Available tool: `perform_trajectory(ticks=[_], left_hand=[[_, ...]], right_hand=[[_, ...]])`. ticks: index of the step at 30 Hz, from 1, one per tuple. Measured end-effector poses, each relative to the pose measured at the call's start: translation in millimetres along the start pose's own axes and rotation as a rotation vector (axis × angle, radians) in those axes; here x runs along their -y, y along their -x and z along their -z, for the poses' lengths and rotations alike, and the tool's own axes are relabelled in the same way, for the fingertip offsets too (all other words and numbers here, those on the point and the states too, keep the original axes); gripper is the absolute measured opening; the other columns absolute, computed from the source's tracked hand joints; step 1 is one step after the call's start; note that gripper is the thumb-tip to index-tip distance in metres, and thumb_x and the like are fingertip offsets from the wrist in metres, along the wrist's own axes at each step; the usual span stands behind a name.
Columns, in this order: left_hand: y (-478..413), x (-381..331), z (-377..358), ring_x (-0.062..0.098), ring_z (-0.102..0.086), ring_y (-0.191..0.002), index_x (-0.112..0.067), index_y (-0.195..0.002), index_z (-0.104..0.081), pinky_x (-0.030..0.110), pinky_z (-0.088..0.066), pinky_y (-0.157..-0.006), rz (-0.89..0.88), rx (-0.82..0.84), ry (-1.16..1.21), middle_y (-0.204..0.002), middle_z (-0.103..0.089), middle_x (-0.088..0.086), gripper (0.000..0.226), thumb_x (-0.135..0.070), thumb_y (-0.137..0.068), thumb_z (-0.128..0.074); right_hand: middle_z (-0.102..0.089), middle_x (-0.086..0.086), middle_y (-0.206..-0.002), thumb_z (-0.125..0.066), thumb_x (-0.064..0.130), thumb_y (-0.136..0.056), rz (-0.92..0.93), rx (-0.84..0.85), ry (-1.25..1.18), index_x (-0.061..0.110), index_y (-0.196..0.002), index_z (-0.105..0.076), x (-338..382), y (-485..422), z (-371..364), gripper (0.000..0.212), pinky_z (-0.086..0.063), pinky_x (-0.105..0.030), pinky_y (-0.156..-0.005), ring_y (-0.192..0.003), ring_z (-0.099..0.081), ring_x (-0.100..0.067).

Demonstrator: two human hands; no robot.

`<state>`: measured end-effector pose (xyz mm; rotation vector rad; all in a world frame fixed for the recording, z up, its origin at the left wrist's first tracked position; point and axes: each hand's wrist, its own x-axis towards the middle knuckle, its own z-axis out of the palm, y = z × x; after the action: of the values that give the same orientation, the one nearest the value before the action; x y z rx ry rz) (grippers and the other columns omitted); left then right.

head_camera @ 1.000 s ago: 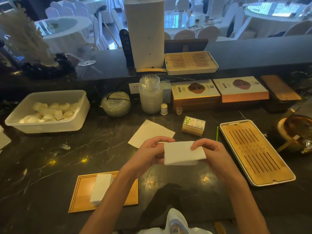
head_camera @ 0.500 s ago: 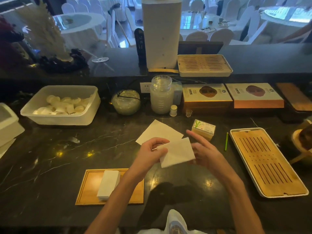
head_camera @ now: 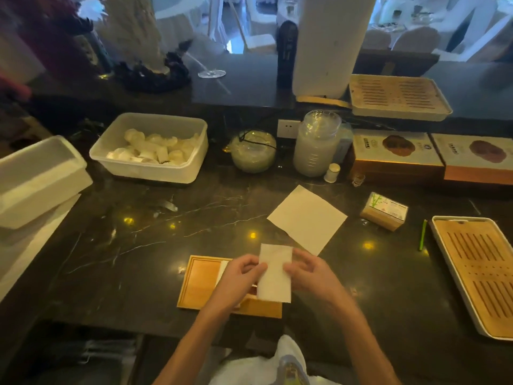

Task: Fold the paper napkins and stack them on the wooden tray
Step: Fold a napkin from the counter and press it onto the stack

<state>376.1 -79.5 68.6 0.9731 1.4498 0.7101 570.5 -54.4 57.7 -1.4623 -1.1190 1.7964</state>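
Head view, left to right: shallow rectangular wooden tray [head_camera: 202, 282] beneath the fingers; left hand [head_camera: 238, 279] pinching the folded white paper napkin [head_camera: 274, 273], now swung lengthwise and carried over that tray; right hand [head_camera: 311, 276] pinching its other edge. Folding apparently done, stacking next. Beyond the fingertips, an unfolded square cream napkin [head_camera: 306, 218] waiting.

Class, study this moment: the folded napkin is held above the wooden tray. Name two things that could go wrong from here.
1. The left hand hides most of the stacked napkin on the wooden tray, so the folded napkin may land askew or overhang the tray's edge.
2. The left hand and the right hand only pinch its side edges; on release the fold might spring open.
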Motion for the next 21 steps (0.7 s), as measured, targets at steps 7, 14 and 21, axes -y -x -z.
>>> perform_trajectory(ticks=[7, 14, 21], left_hand=[[-7.3, 61.4, 52.5, 0.033, -0.069, -0.101, -0.002, -0.098, -0.07, 0.048, -0.058, -0.083, 0.125, -0.118, -0.206, -0.102, -0.072, 0.017, 0.019, -0.017, -0.1, -0.059], [-33.9, 85.1, 79.8, 0.023, -0.067, -0.096, -0.006, -0.113, -0.061, 0.042, -0.058, -0.083, 0.16, -0.176, -0.299, -0.1, -0.067, 0.008, 0.02, -0.019, -0.098, -0.063], [-50.1, 94.7, 84.8, 0.026, -0.063, -0.114, -0.009, -0.133, -0.053, 0.043, -0.056, -0.096, 0.153, -0.136, -0.501, -0.129, -0.06, 0.012, 0.041, -0.036, -0.102, -0.054]], right_hand=[[-0.076, -0.01, -0.106, -0.067, 0.007, -0.094, -0.164, -0.119, 0.023, 0.008, -0.124, -0.065, -71.2, -18.7, -88.9, 0.03, -0.063, -0.026, -0.07, -0.094, -0.075, -0.019], [-0.064, 0.004, -0.1, -0.068, 0.013, -0.094, -0.098, -0.328, 0.293, 0.011, -0.124, -0.066, -77.7, -49.5, -132.5, 0.03, -0.046, -0.007, -0.051, -0.087, -0.061, -0.008], [-0.065, 0.001, -0.103, -0.06, 0.026, -0.1, -0.06, -0.426, 0.4, 0.012, -0.143, -0.053, -95.2, -59.5, -149.0, 0.046, -0.058, -0.027, -0.078, -0.093, -0.061, -0.011]])
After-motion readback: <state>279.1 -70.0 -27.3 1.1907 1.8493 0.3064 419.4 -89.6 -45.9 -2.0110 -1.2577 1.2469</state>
